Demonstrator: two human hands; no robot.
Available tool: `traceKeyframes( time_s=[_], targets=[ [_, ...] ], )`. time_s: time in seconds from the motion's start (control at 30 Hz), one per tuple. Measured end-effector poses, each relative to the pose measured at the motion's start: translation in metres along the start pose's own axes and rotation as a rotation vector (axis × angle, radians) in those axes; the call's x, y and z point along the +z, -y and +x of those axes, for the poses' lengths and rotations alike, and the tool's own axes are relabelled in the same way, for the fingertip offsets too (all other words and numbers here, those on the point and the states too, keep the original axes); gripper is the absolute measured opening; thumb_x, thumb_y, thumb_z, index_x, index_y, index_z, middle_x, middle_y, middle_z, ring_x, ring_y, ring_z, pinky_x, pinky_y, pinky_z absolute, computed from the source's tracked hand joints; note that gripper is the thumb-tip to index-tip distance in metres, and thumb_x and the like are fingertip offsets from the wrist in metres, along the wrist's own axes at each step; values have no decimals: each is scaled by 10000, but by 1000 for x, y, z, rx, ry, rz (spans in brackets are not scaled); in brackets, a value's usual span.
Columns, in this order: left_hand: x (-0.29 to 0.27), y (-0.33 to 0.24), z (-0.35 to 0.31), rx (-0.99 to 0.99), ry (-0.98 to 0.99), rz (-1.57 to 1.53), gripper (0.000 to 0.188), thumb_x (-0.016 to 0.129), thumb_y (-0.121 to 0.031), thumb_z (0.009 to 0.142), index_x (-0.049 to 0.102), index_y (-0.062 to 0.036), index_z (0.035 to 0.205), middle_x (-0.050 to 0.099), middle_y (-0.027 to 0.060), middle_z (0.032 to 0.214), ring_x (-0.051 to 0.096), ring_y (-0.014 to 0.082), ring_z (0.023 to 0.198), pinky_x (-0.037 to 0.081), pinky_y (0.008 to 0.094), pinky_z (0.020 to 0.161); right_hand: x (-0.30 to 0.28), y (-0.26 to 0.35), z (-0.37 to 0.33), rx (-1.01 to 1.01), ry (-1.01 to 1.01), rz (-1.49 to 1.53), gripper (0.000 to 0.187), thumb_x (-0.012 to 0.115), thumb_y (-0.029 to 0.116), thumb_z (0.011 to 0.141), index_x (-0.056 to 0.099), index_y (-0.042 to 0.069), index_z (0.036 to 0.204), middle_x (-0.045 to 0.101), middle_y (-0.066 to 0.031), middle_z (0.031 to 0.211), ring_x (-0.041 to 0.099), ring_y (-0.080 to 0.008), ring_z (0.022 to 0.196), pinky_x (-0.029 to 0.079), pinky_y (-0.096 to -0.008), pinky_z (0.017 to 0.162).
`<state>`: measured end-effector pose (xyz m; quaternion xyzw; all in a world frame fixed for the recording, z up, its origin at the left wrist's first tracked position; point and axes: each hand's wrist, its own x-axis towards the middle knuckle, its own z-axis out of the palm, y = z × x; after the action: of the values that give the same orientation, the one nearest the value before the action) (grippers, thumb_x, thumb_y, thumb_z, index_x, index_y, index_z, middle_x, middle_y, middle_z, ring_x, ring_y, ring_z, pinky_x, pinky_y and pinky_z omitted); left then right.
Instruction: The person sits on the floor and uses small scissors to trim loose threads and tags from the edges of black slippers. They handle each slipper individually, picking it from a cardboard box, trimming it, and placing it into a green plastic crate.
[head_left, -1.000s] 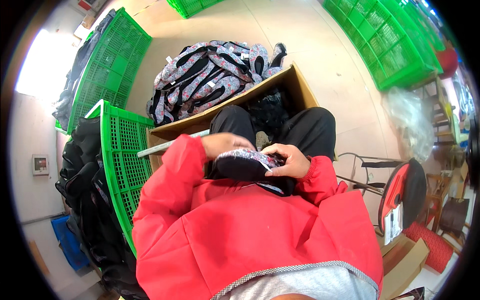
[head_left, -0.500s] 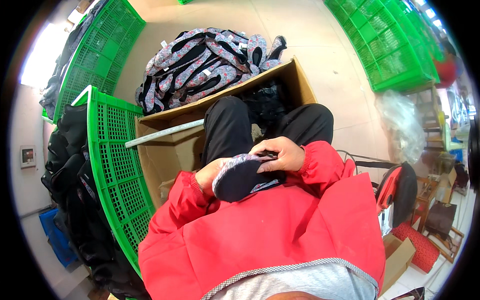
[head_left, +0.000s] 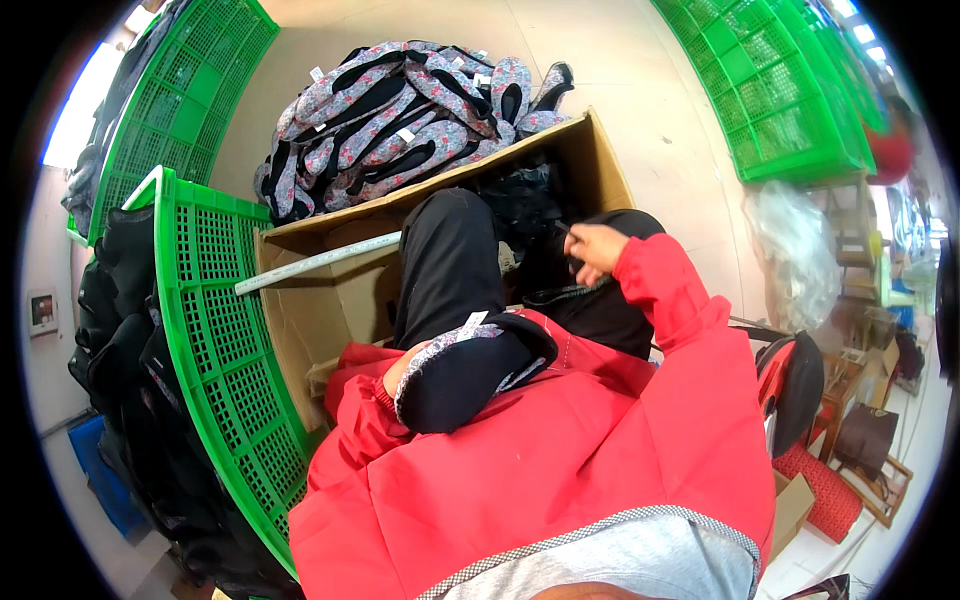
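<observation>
The left hand [head_left: 400, 372] holds a floral slipper [head_left: 470, 368] with a dark sole against the red jacket [head_left: 560, 470], its fingers mostly hidden behind the slipper. The right hand [head_left: 592, 248] reaches forward over the black trousers [head_left: 450, 260] into a cardboard box [head_left: 330, 300], its grip closed on a dark item [head_left: 565, 265] too unclear to tell. Beyond the box, a heap of floral slippers [head_left: 400, 120] lies on the floor [head_left: 640, 90]. A green plastic crate [head_left: 215, 330] stands just beside the box on the left.
</observation>
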<state>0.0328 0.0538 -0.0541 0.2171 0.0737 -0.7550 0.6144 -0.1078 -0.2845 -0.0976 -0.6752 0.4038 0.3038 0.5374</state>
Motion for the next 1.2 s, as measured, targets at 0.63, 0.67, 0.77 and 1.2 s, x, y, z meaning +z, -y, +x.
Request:
traceKeyframes(
  time_s=[0.63,0.67,0.77,1.2],
  targets=[
    [-4,7,-1,252,8,92,412,474,-138,988,438,-30,1384,529,102,1352,553,212,1185,465,352,999,-28,-4,12,-824,-731,518,242,409,68,1002,539,11,1198,664,-102,1053,637,-120,843,509,-246,719],
    [-4,8,-3,285,7,109,415,474,-141,988,434,-32,1387,525,102,1357,549,213,1192,462,354,1002,-19,5,-2,-772,-664,556,244,413,65,1000,535,12,1204,665,-102,1050,629,-113,797,503,-239,703],
    [-3,11,-3,395,14,195,425,474,-149,989,424,-37,1396,513,100,1373,537,216,1210,454,359,1014,-3,14,-16,-825,-497,673,242,418,59,995,536,9,1200,676,-106,1013,566,-87,601,476,-218,623],
    [-35,-6,-10,1091,-89,645,491,462,-236,994,363,-71,1446,444,92,1454,460,238,1311,372,397,1099,50,34,-21,-804,-262,620,368,393,-88,908,555,59,1204,647,-101,1145,663,-142,918,508,-230,686]
  ],
)
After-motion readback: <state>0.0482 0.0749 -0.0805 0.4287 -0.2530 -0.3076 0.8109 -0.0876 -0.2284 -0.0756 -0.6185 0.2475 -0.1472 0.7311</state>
